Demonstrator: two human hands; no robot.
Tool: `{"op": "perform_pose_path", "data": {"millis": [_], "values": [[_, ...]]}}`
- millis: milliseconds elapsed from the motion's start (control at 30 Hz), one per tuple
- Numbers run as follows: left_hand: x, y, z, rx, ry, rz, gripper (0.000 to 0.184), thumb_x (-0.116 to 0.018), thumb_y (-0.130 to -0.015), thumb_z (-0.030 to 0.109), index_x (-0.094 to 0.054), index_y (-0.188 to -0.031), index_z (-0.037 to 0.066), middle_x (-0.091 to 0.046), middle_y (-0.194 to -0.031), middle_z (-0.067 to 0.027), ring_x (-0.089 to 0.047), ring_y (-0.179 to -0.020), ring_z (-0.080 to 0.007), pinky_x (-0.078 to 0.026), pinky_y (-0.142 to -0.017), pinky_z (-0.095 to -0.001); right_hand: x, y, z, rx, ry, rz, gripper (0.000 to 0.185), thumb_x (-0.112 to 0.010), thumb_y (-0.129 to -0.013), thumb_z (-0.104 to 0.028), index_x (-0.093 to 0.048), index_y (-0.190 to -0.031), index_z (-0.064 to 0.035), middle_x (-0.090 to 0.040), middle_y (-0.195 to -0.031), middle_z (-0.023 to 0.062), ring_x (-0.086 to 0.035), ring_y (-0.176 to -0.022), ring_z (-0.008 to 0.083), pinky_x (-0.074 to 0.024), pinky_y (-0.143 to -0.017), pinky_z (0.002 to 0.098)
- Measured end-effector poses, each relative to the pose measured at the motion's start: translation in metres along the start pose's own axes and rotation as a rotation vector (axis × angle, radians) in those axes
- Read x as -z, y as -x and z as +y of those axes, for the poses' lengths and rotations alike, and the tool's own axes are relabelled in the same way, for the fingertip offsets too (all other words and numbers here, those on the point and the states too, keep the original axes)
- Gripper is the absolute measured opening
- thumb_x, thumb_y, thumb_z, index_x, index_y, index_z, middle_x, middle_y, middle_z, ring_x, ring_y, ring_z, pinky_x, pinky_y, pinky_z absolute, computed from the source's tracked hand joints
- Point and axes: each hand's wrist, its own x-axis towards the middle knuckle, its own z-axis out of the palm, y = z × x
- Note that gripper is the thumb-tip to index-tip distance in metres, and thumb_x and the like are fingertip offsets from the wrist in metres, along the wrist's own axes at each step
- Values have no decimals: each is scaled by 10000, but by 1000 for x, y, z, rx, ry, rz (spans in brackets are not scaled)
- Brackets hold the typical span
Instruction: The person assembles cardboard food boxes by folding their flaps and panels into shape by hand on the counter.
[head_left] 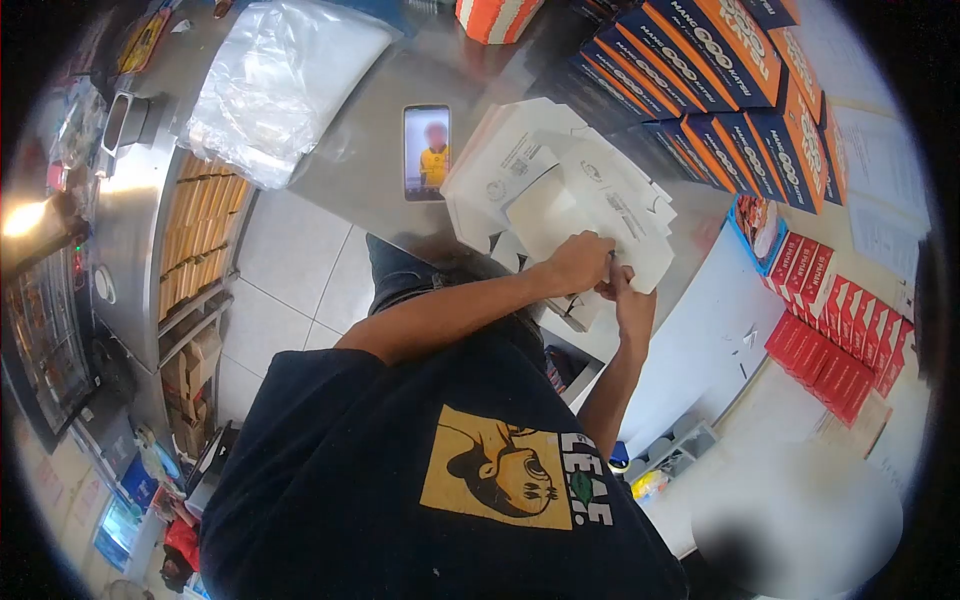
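Note:
My left hand point(583, 262) is closed on the near edge of a white printed paper carton point(610, 205). Beside it, my right hand point(632, 300) pinches the same edge, thumb and fingers together. A small dark spot shows between the two hands; I cannot make out what it is. Under and beyond this carton lies a pile of flat white cartons point(500, 160) with dark print. Folded card edges point(572, 312) stick out just below my hands. A phone point(427, 152) lies left of the pile, its screen showing a person in yellow.
Stacked orange and navy boxes point(700, 60) stand at the upper right, with red boxes point(825, 310) below them. Clear plastic bags point(285, 75) lie on the metal counter point(345, 150). An orange-striped container point(497, 18) is at the top. A person in red point(182, 540) is far back, lower left.

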Motion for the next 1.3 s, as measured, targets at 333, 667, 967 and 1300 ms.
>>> {"op": "perform_pose_path", "data": {"millis": [333, 667, 967, 1300], "values": [[53, 14, 34, 87, -142, -90, 336, -603, -964, 326, -694, -857, 21, -693, -841, -242, -685, -796, -441, -531, -741, -523, 22, 8, 12, 89, 390, 26, 496, -794, -866, -237, -602, -1228, 43, -710, -1015, 176, -707, -925, 233, -563, -813, 365], [136, -7, 50, -379, -256, 600, 473, -645, -920, 529, -714, -825, 72, -613, -984, -86, -543, -995, -284, -463, -799, -416, 9, -28, -122, 516, 887, -373, 414, -746, -882, -306, -692, -1148, 6, -705, -1026, 245, -645, -1103, 405, -490, -953, 442], [168, -6, 24, -505, -467, 61, 440, -575, -958, 487, -684, -912, 63, -667, -889, -105, -672, -887, -325, -517, -787, -470, 19, -26, -113, 1032, 1146, -90, 173, -656, -887, -181, -622, -907, -13, -632, -697, 204, -602, -708, 395, -471, -678, 473], [156, 24, 31, -743, -480, 177, 213, -630, -913, 311, -595, -837, 115, -621, -836, -4, -653, -847, -215, -552, -693, -363, 35, 2, -129, 1156, 994, -298, 304, -681, -928, -257, -577, -751, -32, -587, -628, 114, -563, -619, 316, -436, -656, 420]]}}
